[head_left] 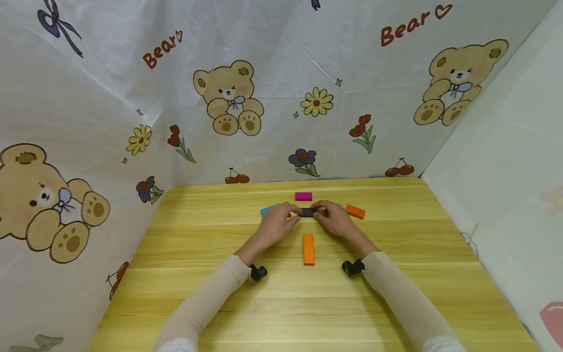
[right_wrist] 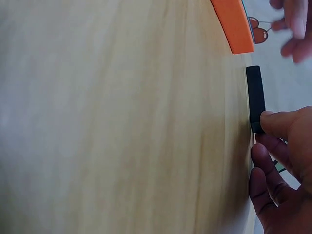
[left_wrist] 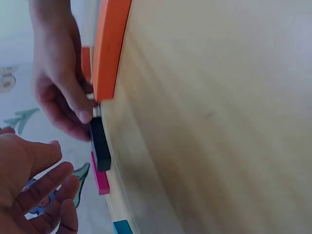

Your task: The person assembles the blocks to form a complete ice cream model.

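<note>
A black block (head_left: 307,212) lies on the wooden table between the two hands. My right hand (head_left: 336,220) pinches its right end between thumb and fingers, as the right wrist view shows at the black block (right_wrist: 256,97). Close to the other end is my left hand (head_left: 276,224), its fingers loosely bent and apart from the block in the left wrist view, where that hand (left_wrist: 34,185) holds nothing. Partly hidden behind the left hand is a blue block (head_left: 268,209). An orange-red block (head_left: 356,211) sits just right of the right hand.
Beyond the black block lies a magenta block (head_left: 303,196). Nearer the person, an orange block (head_left: 309,249) points lengthwise toward the front of the table (head_left: 308,313). A bear-printed cloth (head_left: 272,161) rises along the table's back and left edges; a white wall (head_left: 506,171) stands right.
</note>
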`<action>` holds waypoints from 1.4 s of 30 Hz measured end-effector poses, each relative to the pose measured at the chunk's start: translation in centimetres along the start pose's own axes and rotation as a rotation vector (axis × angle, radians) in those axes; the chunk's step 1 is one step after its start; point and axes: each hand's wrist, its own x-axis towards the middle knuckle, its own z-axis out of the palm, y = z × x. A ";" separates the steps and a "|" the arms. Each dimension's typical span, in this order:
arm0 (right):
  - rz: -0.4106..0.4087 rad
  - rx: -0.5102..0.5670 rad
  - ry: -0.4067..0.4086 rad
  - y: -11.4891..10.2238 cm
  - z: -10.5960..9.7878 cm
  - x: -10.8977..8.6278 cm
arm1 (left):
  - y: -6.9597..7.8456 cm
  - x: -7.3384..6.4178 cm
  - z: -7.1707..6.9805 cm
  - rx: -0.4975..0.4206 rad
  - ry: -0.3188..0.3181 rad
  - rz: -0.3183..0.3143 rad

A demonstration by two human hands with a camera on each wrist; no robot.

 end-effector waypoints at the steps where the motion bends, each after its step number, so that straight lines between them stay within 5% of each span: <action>1: 0.000 0.002 0.001 0.0 0.0 0.0 | -0.1 0.7 0.0 0.002 0.007 -0.011; 6: 0.000 0.004 -0.002 -0.1 -0.1 -0.1 | -0.5 3.0 0.5 0.034 -0.041 -0.053; 12: -0.006 0.010 -0.001 -0.1 -0.2 -0.3 | -0.9 3.9 1.3 0.078 -0.092 -0.078; 42: -0.009 0.005 0.001 -0.5 -0.2 -1.1 | -1.6 3.5 1.7 0.063 -0.110 -0.059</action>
